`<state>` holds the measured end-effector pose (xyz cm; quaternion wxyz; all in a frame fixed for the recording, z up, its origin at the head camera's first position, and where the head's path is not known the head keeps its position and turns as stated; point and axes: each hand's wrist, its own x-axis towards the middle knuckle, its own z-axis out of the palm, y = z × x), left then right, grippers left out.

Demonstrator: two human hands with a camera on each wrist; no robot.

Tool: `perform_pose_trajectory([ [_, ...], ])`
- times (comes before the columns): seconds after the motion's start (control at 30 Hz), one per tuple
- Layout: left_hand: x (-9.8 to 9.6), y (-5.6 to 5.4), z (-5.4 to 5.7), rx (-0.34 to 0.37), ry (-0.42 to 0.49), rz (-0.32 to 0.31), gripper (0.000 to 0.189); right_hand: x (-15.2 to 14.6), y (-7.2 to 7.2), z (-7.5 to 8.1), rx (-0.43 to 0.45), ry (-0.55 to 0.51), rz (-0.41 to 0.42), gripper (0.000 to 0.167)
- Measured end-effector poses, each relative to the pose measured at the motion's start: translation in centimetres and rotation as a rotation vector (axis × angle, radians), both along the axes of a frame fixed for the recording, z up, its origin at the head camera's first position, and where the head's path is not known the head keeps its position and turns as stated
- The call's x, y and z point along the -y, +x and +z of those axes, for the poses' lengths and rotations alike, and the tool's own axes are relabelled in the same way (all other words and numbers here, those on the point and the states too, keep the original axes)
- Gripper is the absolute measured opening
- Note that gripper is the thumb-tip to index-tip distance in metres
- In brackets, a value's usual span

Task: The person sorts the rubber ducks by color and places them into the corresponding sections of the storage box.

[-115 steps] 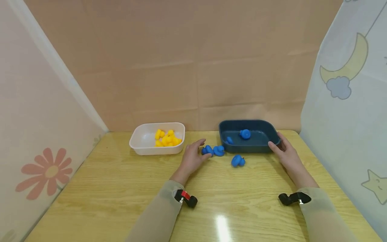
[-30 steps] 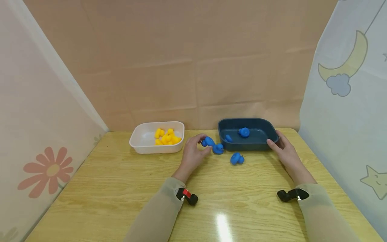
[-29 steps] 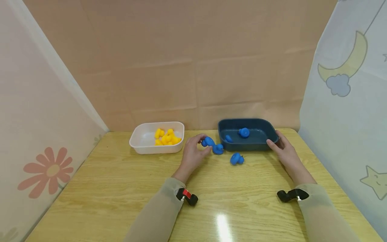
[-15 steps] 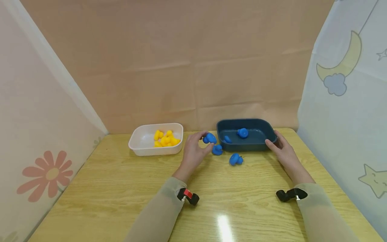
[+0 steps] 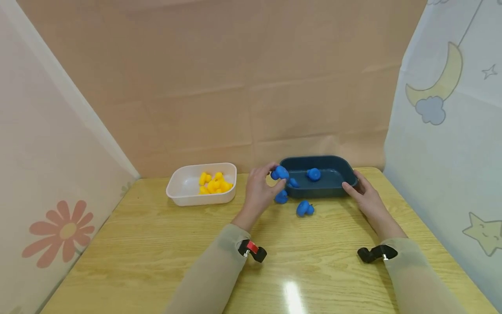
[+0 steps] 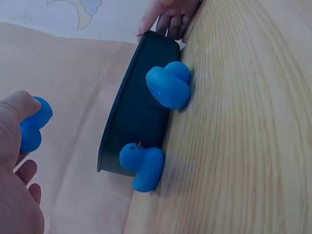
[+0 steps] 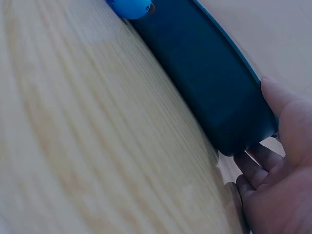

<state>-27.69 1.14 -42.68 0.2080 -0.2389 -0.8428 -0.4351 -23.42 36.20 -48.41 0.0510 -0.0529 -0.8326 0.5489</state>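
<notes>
My left hand pinches a blue rubber duck between thumb and fingers, raised at the left end of the dark teal tray. In the left wrist view this held duck is partly covered by the thumb. My right hand grips the tray's right end, thumb at the rim and fingers round the lower corner in the right wrist view. Inside the tray lie two blue pieces, one a rounded duck. Two more blue ducks stand on the table before it, one upright, the other tipped over.
A white tray with several yellow ducks stands to the left on the wooden table. Brown paper rises behind the table, and printed cloth panels flank both sides.
My left hand has taken hold of a blue duck from the table, lifted it and carried it right, to the tray's left end. The right hand keeps its grip on the tray.
</notes>
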Motion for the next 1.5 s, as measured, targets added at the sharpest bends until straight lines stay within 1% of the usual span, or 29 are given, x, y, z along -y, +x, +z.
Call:
perform_pose_trajectory([
  [0.17, -1.3, -0.3, 0.3, 0.003, -0.024, 0.005, 0.045, 0.0, -0.1, 0.1, -0.014, -0.003, 0.003, 0.1],
  [0.3, -2.4, -0.3, 0.5, 0.042, -0.069, 0.024, 0.044, 0.0, -0.1, 0.0, -0.008, -0.007, 0.002, 0.1],
  [0.43, -3.2, -0.2, 0.7, 0.071, -0.09, 0.046, 0.044, 0.1, -0.2, 0.1, -0.004, -0.008, -0.001, 0.102],
  [0.63, -4.0, -0.4, 0.4, 0.125, -0.082, 0.073, 0.047, 0.2, -0.3, 0.1, -0.005, -0.004, 0.0, 0.102],
  [0.73, -4.3, -0.6, 0.2, 0.139, -0.086, 0.087, 0.047, 0.2, -0.4, 0.0, -0.002, -0.001, 0.007, 0.101],
  [0.97, -5.2, -0.8, 0.0, 0.139, -0.094, 0.076, 0.049, 0.2, -0.3, -0.1, -0.007, 0.004, 0.003, 0.102],
  [1.2, -5.8, -0.9, 0.1, 0.148, -0.091, 0.086, 0.051, 0.3, -0.5, -0.1, -0.017, 0.001, -0.001, 0.103],
  [1.37, -6.0, -0.8, 0.0, 0.172, -0.112, 0.082, 0.052, 0.3, -0.5, -0.1, -0.013, -0.009, -0.001, 0.101],
  [1.5, -6.2, -0.6, 0.0, 0.175, -0.133, 0.073, 0.055, 0.2, -0.5, -0.1, -0.01, -0.003, -0.001, 0.1],
])
